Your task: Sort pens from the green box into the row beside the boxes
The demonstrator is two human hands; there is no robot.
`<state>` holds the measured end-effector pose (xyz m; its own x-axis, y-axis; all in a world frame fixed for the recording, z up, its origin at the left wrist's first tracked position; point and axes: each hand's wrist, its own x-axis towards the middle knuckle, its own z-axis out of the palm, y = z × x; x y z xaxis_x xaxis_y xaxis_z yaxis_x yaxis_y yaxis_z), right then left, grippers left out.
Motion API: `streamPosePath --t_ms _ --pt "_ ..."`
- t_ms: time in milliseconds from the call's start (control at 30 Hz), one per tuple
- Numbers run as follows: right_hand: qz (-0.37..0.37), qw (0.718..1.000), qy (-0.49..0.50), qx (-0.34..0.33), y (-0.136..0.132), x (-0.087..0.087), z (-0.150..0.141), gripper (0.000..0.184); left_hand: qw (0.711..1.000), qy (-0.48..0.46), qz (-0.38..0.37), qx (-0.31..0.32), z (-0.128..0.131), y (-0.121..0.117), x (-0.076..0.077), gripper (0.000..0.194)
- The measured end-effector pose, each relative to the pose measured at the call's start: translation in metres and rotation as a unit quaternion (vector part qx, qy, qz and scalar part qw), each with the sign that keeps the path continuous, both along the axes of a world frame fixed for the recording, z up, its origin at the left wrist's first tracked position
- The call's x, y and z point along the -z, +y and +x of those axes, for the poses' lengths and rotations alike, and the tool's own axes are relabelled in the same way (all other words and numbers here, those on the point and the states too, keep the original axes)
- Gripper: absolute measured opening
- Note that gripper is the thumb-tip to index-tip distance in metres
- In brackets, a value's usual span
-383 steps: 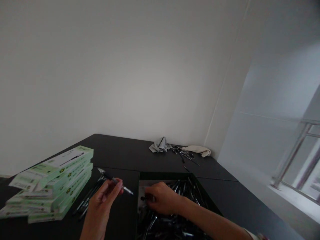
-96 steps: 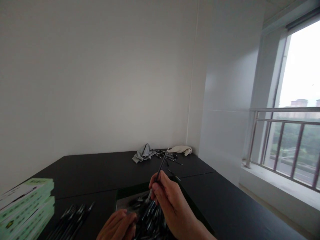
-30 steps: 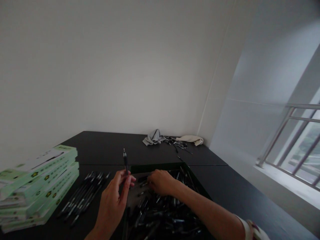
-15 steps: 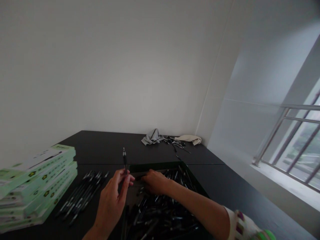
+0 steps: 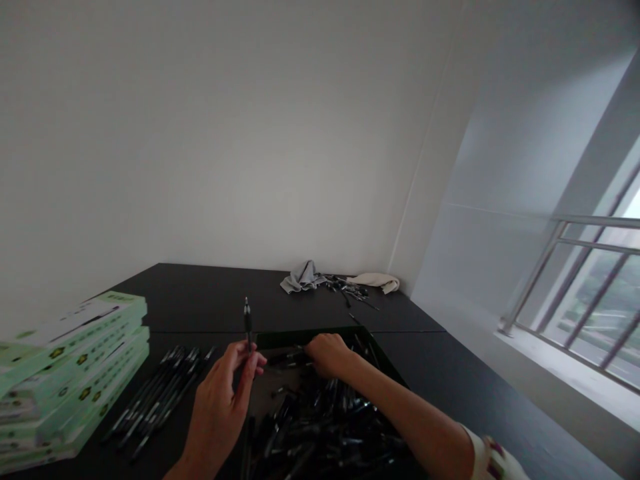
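Note:
Upright in my left hand (image 5: 223,400) is a black pen (image 5: 247,323), its silver tip pointing up, pinched between thumb and fingers. My right hand (image 5: 327,355) reaches into a dark tray (image 5: 310,331) full of loose black pens (image 5: 320,427). Its fingers are curled down among pens near the tray's far side, and what they grip, if anything, is hidden. Left of my left hand, a row of black pens (image 5: 163,390) lies side by side on the dark table (image 5: 210,293).
Green and white boxes (image 5: 90,353) are stacked at the left. Toward the back lie a grey cloth (image 5: 303,277), a pile of pen parts (image 5: 347,288) and a beige cloth (image 5: 377,281) near the wall. A metal railing (image 5: 535,273) stands before the window at right.
My right hand has moved right inside the tray, its fingers more curled, and more pens show where it was. My left hand still holds the pen upright.

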<state>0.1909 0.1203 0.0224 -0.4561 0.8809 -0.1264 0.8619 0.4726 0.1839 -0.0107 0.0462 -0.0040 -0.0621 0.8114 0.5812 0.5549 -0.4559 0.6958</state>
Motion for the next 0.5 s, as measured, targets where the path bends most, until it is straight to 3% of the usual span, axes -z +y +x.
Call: streamPosePath --t_ms 233,500 --pt "-0.024 0.999 0.035 -0.014 0.005 -0.008 0.010 0.023 1.000 0.012 0.015 -0.004 -0.001 0.001 0.004 0.018" --pt "-0.002 0.995 0.082 -0.049 0.007 0.023 -0.013 0.032 1.000 0.018 0.019 -0.004 -0.001 0.002 0.006 0.019"
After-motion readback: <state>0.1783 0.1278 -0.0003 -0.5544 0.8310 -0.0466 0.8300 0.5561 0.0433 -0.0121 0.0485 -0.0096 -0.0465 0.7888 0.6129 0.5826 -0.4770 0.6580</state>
